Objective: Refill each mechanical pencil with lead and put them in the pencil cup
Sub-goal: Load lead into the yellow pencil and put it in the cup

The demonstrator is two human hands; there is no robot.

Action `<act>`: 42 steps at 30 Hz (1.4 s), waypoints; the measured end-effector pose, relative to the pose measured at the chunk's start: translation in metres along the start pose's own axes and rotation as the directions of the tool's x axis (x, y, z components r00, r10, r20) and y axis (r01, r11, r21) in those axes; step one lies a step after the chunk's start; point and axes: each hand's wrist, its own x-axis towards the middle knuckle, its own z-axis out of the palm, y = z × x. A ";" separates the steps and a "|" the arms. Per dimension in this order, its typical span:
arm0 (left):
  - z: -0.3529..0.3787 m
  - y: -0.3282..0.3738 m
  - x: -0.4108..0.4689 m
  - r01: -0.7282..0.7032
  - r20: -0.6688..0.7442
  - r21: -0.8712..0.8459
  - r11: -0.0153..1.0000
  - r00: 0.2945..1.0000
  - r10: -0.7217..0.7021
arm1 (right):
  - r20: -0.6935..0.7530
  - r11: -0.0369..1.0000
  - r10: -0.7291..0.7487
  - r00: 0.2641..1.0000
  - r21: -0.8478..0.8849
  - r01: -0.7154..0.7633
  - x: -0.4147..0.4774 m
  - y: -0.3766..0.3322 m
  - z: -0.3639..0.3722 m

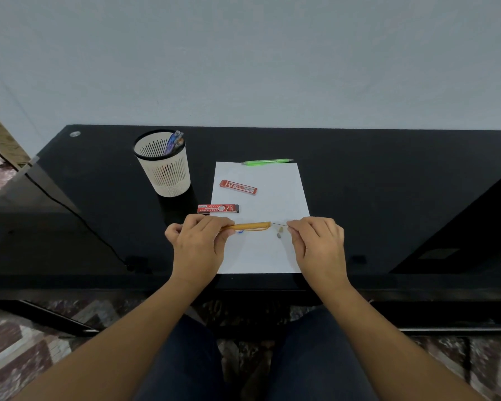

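Black glossy desk (pixel 388 183) set against a pale wall (pixel 243 68), with a white sheet of paper (pixel 272 198) lying at its near edge. Both hands were raised over the near half of the sheet.

The left hand (pixel 198 241) had its fingers and thumb curled round one end of the orange mechanical pencil (pixel 250 226). The pencil was held roughly level, with its clip end pointing toward the right hand (pixel 318 241). That hand's thumb and forefinger pinched one end of a thin dark lead (pixel 279 224), and its other fingers were loosely curled. The free end of the lead met the pencil's open end; how far it had entered could not be told.

Directly beneath the gap between the two grips, two small pale pieces (pixel 279 232) lay close together on the paper. A small blue item (pixel 240 231) showed just beside the left fingertips, too hidden to identify.

Beyond the grips, a red lead case (pixel 238 187) lay tilted on the paper. A second red lead case (pixel 218 208) lay just beyond the left hand, across the paper's left edge. Farther still, at the far edge of the sheet, lay a green mechanical pencil (pixel 266 162).

Beyond and to the left of the left hand's grip, the slotted cream pencil cup (pixel 164 166) stood on the bare desk. It held blue-and-purple pencils (pixel 174 141) leaning on its right rim. A dark cable (pixel 70 209) ran along the desk well to the left.
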 end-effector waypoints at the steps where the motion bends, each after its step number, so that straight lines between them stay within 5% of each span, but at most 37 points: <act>1: 0.000 0.000 0.000 0.002 0.005 0.001 1.000 1.000 -0.002 | 0.003 1.000 0.000 1.000 0.001 0.000 0.000 0.000 0.000; 42: 0.000 0.000 0.000 -0.015 0.009 0.004 1.000 1.000 0.015 | -0.009 0.999 -0.037 0.999 0.013 0.037 0.000 -0.001 -0.002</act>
